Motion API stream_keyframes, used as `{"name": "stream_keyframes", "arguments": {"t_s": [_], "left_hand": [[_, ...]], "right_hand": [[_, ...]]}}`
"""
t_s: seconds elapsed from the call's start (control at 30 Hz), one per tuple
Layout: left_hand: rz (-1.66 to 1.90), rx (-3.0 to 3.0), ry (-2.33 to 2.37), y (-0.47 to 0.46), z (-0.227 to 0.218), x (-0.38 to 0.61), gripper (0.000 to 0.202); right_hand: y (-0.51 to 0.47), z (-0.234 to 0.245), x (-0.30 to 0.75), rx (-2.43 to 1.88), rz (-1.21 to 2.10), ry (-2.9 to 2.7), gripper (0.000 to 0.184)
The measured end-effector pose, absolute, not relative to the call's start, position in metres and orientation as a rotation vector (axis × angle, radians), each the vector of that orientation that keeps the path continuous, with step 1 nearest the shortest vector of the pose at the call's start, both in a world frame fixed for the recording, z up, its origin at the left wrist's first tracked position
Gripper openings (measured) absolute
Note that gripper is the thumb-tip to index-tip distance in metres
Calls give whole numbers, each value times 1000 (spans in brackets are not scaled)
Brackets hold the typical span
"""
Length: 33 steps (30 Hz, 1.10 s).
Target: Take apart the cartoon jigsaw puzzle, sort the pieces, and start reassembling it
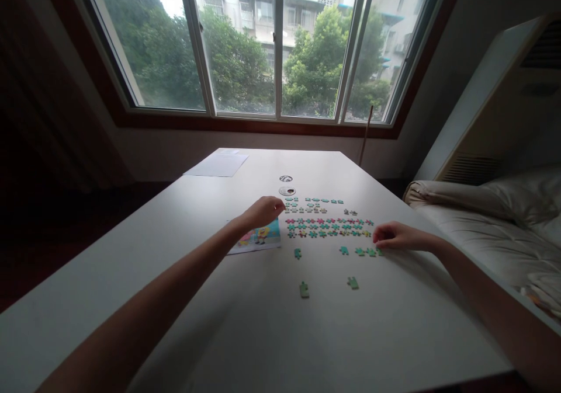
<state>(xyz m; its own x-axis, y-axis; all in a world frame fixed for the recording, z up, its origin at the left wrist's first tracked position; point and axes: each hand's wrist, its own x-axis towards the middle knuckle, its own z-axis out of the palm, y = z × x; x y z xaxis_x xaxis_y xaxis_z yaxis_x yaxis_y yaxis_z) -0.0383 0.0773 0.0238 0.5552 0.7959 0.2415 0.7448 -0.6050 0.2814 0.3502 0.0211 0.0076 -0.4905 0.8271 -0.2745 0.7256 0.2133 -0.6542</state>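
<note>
My left hand [265, 209] reaches over a picture sheet [262, 236] with yellow and pink cartoon figures. Its fingers are curled together at the left end of the upper rows of jigsaw puzzle pieces [322, 226]; anything in the fingertips is hidden. My right hand [394, 236] is closed at the right side of the rows, its fingers bent down just above a green puzzle piece [379, 252]. Whether it grips a piece does not show. Nearer to me lie a few loose pieces, among them a green one [304, 289] and another [352, 282].
Two small round objects [287, 191] lie beyond the pieces on the white table [184, 323]. White paper [219, 164] rests at the far left corner. A pale padded sofa [486, 212] stands along the right side. A window [276, 48] spans the wall ahead.
</note>
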Motion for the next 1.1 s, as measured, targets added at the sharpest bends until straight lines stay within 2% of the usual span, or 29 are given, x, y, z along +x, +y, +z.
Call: {"name": "stream_keyframes", "arguments": {"t_s": [0.2,0.33,0.53,1.1], "left_hand": [[367,2572,1518,134,7,-18,17],[215,2524,1594,152,1,-6,26],[54,2481,1623,168,1,1,27],[2,2415,1607,162,11,7,26]], "right_hand": [[23,4,355,-1483,1153,-2300,43],[23,5,355,-1499,1142,-2306,44],[25,4,355,-1509,1152,-2299,45],[24,3,353,-1516,1213,-2250,45]]}}
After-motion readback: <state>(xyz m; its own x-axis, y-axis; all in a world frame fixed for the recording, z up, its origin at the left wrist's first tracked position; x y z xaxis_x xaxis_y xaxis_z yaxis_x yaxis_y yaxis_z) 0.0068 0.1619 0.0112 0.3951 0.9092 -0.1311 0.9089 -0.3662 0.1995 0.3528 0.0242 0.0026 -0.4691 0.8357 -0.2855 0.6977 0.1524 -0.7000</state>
